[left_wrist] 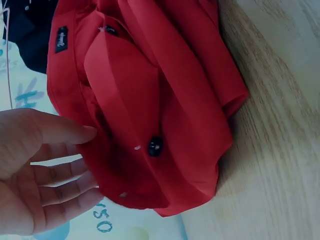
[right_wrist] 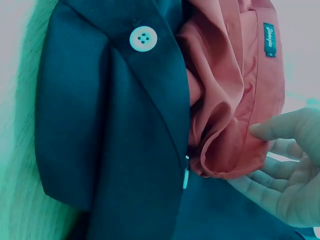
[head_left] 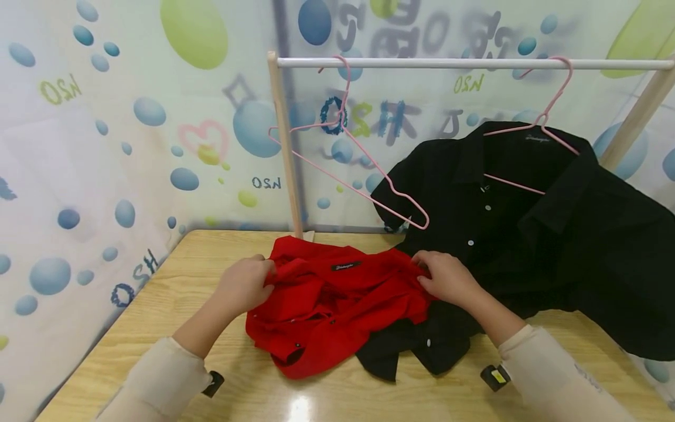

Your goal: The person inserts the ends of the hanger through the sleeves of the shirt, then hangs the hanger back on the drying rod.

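With thumbs and fingers, the left hand [head_left: 245,284] and right hand [head_left: 448,278] pinch a crumpled red cloth shirt [head_left: 343,284], left of a draped black shirt [head_left: 585,252].

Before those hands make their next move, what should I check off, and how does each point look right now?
1. Left hand has the red garment: ok, thumb in front of the edge, fingers behind.
2. Right hand has it too: ok, pinching the opposite end of that edge.
3. Label in sight: ok, between the hands.
4. A bare hanger on the rail: ok, nothing hangs on it.
5. Red garment clear of the black shirt: not ok, they overlap.
6. All its buttons undone: cannot tell, folds hide some of the front.
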Tool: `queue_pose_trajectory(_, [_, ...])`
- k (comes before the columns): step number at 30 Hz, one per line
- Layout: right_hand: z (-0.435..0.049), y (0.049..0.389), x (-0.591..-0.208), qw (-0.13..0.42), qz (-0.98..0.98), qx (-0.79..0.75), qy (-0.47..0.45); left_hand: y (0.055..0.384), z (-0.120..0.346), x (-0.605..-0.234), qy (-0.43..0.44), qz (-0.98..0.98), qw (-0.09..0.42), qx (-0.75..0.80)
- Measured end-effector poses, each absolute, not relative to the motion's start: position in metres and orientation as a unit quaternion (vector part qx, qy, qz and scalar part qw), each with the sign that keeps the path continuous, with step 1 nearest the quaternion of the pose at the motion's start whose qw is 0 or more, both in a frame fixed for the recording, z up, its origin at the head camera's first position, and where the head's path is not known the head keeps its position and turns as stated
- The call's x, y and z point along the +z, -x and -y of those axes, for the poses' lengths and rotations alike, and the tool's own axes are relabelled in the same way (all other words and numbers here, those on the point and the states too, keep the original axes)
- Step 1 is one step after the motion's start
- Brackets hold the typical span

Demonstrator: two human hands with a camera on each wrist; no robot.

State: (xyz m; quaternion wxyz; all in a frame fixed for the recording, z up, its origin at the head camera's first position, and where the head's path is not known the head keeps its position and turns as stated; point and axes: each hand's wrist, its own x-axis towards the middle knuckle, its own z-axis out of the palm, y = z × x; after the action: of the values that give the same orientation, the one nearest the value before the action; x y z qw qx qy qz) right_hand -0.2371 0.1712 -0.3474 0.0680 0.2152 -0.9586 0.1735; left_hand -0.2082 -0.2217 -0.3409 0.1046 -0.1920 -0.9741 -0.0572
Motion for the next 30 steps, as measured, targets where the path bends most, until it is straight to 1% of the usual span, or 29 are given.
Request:
queue_pose_trajectory(7, [-0.175,0.234,-0.339,0.074,0.955,0.181,-0.224,0.212,0.223,-0.34,0.195,0.967,0.144,-0.074])
queue_pose_trajectory(15, [-0.184,0.231,-0.326,0.096,0.95,0.181,-0.236,0.214,0.221,-0.329,0.196,0.966,0.153,-0.067])
queue_pose_trajectory(20, [-0.187,0.228,-0.299,0.113,0.949,0.192,-0.222,0.215,0.22,-0.325,0.197,0.964,0.163,-0.069])
queue_pose_trajectory(23, [-0.188,0.227,-0.281,0.128,0.947,0.204,-0.214,0.215,0.219,-0.324,0.195,0.965,0.16,-0.071])
queue_pose_trajectory(26, [-0.187,0.227,-0.262,0.144,0.944,0.211,-0.208,0.214,0.216,-0.322,0.192,0.967,0.152,-0.07])
queue_pose_trajectory(30, [-0.18,0.228,-0.235,0.148,0.942,0.219,-0.206,0.214,0.214,-0.317,0.184,0.972,0.135,-0.063])
